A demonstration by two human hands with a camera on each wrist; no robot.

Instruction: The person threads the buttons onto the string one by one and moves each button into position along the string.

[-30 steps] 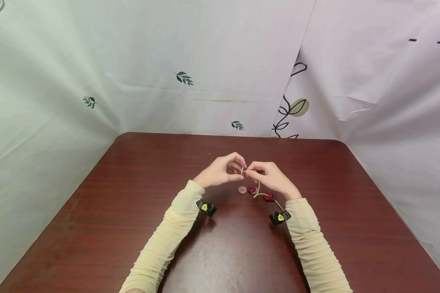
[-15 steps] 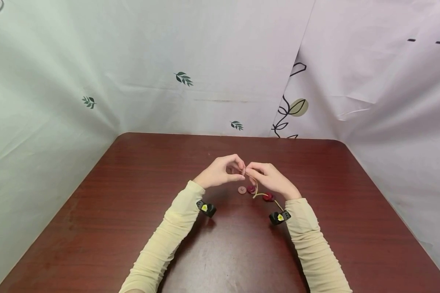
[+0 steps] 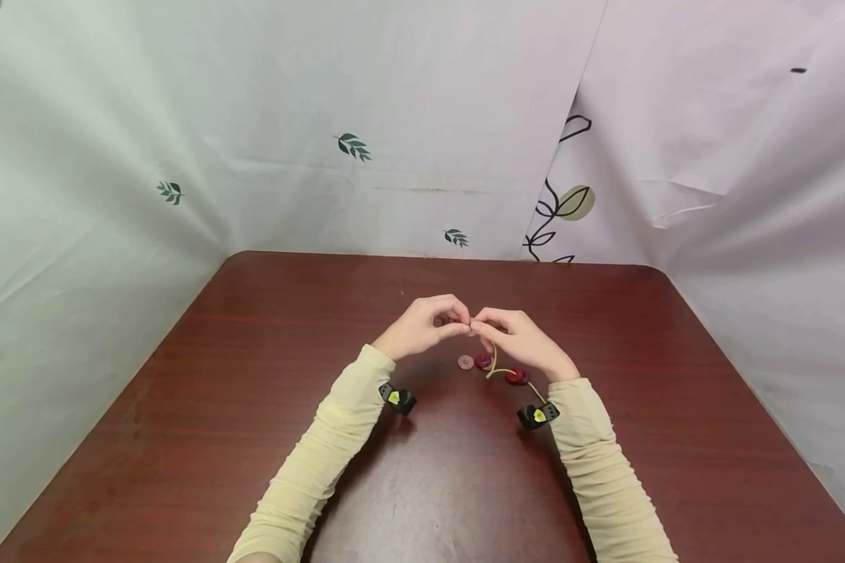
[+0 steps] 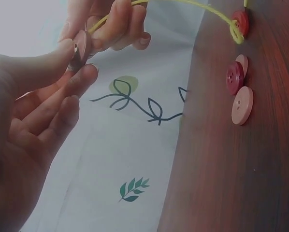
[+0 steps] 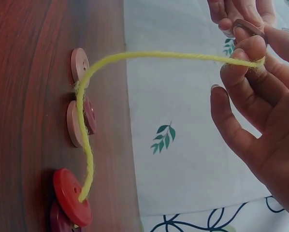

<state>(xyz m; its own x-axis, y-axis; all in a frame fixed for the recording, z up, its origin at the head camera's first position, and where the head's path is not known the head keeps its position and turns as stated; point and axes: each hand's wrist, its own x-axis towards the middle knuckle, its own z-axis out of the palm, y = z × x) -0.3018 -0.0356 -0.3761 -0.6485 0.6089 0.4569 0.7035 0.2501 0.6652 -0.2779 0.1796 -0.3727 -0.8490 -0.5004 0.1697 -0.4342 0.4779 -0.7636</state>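
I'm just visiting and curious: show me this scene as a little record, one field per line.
Left hand: pinching a pink button
Right hand: close against that button, holding a yellow cord
Strung: cord enters a hole in a red button, a darker button partly hidden behind
Also on table: a second pink button; a dark red button overlapping a third pink button
Unclear: whether cord passes through the held button
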